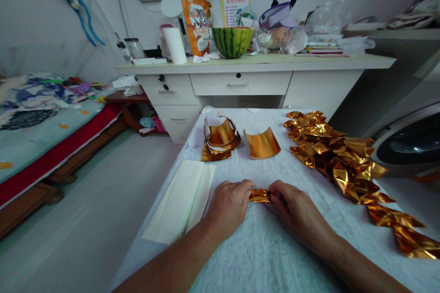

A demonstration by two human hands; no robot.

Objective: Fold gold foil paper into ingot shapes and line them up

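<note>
Both my hands grip a small piece of folded gold foil paper [260, 196] low over the cloth-covered table. My left hand [229, 203] is closed on its left end, and my right hand [292, 208] pinches the right end; the fingers hide both ends. Beyond them lies a single curled gold foil sheet [263, 143], with a curled stack of gold foil sheets [222, 137] to its left. Pale paper sheets [178, 199] rest by my left forearm. On the right spreads a pile of folded gold foil pieces [340, 160], some reaching the table's right edge.
A white desk [240, 83] stands behind the table, bearing a halved watermelon [232, 42], an orange snack bag [195, 23] and plastic bags [295, 39]. At left is a bed [79, 123]. A front-loading washing machine [412, 139] stands close on the right.
</note>
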